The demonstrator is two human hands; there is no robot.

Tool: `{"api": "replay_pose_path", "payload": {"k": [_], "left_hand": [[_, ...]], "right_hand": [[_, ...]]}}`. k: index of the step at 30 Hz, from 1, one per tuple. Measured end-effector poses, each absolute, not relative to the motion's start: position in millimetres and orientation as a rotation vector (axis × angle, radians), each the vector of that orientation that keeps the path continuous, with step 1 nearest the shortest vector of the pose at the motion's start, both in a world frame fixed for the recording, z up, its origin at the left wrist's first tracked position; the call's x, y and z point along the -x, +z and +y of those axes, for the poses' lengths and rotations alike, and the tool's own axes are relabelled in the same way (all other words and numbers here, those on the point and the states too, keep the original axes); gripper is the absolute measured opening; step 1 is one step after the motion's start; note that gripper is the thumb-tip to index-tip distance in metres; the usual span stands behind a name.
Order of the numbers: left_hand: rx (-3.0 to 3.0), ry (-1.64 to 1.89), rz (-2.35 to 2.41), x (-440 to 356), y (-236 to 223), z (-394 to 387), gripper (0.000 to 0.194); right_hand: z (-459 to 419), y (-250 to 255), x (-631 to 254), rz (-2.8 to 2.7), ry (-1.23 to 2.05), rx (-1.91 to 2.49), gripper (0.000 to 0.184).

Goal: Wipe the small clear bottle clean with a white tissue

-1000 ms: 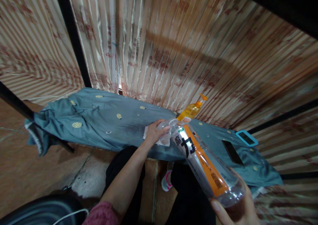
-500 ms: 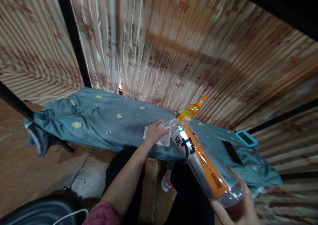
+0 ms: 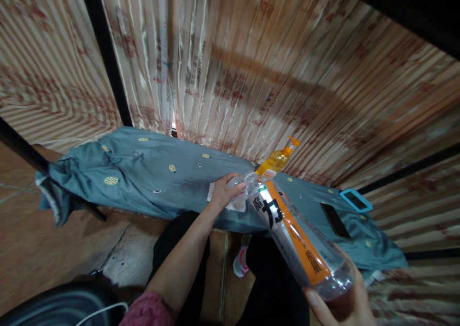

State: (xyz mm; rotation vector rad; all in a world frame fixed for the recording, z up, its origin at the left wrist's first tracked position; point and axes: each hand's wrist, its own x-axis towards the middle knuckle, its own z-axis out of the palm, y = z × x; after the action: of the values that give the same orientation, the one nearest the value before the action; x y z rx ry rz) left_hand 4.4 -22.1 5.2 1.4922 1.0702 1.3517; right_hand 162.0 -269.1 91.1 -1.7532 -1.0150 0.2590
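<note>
A large clear plastic bottle with an orange and white label lies aslant in the air, its neck pointing up and left in the view. My right hand is closed around its base. My left hand has its fingers curled around a small clear container, whose exact kind I cannot make out. The bottle's mouth meets this container or sits right beside it. Below my left hand, a whitish piece of cloth or tissue rests on the blue-grey patterned cloth. Whether liquid is moving is not visible.
Just behind the bottle's neck stands a yellow pump bottle. To the right lie a dark phone and a blue-framed device. A pleated curtain hangs behind, with black metal posts at the sides.
</note>
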Motion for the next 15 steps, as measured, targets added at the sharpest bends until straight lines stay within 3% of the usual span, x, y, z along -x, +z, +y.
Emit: {"api": "replay_pose_path", "payload": {"k": [15], "left_hand": [[-1.476,1.349,1.080,-4.9,5.5,-21.9,0.033]], "right_hand": [[-269.1,87.7,-164.6,-1.026,0.255,1.740,0.102]]}}
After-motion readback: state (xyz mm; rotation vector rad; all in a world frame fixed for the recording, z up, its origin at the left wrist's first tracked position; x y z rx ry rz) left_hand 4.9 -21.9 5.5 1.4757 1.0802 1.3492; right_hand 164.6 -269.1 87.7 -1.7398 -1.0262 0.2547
